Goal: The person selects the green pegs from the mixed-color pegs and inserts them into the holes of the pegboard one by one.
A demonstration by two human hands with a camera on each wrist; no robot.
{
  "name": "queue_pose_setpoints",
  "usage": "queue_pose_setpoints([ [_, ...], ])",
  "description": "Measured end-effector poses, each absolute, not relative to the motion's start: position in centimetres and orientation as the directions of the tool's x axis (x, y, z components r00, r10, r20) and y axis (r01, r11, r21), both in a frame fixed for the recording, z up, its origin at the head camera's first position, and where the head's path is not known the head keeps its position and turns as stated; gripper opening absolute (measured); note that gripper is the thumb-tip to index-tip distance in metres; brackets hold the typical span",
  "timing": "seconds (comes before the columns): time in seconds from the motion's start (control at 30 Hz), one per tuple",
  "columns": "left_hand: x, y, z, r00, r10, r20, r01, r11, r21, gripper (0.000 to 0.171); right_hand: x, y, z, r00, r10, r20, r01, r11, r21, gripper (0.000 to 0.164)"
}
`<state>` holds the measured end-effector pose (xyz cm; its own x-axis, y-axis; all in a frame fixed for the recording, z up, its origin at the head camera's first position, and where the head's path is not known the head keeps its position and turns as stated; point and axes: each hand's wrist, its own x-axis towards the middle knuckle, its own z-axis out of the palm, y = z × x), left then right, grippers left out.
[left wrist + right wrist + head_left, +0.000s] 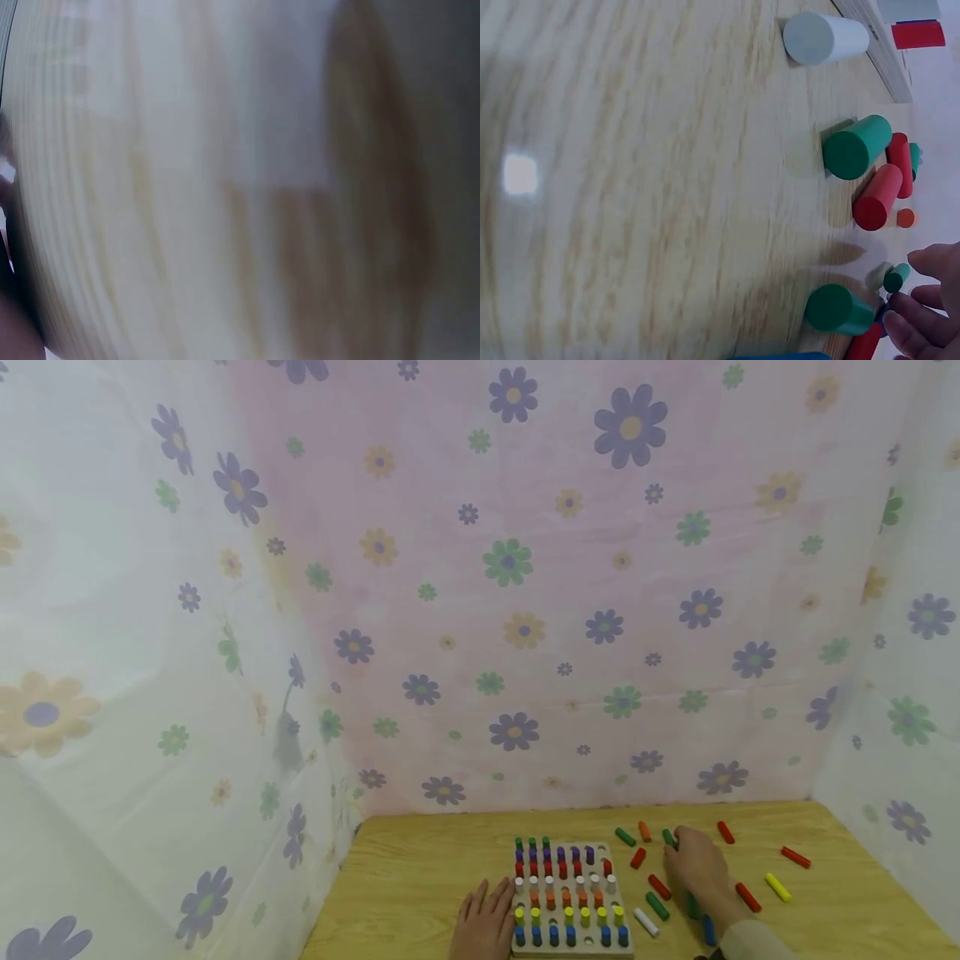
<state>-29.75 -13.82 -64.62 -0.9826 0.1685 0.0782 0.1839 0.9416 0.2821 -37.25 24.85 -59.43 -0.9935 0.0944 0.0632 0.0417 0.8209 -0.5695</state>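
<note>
A wooden pegboard (570,950) holds upright pegs in coloured rows: green, purple, red, white, orange, yellow and blue. Along its left edge my left hand (483,922) lies flat, fingers extended, fingertips right at the board's side. My right hand (699,862) reaches among loose pegs to the right of the board. Its thumb and fingers pinch a green peg (669,837) at the far side of the hand. In the right wrist view that green peg (896,278) shows between thumb and fingertips. The left wrist view is mostly blurred wood grain.
Loose pegs lie scattered around the right hand: a white peg (647,922), a green peg (657,906), a yellow peg (777,887), a blue peg (708,931), an orange peg (645,832) and several red ones. Flower-patterned sheets (517,610) enclose the wooden table (405,877) at the back and sides.
</note>
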Motion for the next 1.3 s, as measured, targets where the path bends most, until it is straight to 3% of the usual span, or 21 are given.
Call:
queue_pose_setpoints([
  [0.27,-29.7,-13.9,-65.1,-0.981,0.169,0.098,0.19,0.937,0.292,0.055,-37.4,24.3,-59.6,-0.992,0.098,0.083,0.04,0.849,-0.527,0.014],
  [0.53,-29.9,-13.9,-65.2,-0.979,0.183,0.087,0.201,0.939,0.279,0.065,-37.3,23.8,-59.5,-0.986,0.104,0.133,0.027,0.874,-0.485,0.016],
  [0.9,-29.8,-13.9,-64.9,-0.981,0.175,0.087,0.193,0.939,0.284,0.061,-37.2,23.4,-59.9,-0.977,0.08,0.199,-0.02,0.889,-0.457,0.013],
  [1.3,-29.6,-13.8,-64.6,-0.982,0.165,0.087,0.183,0.944,0.275,0.057,-36.7,23.5,-59.0,-0.976,0.089,0.199,-0.033,0.84,-0.542,0.018],
])
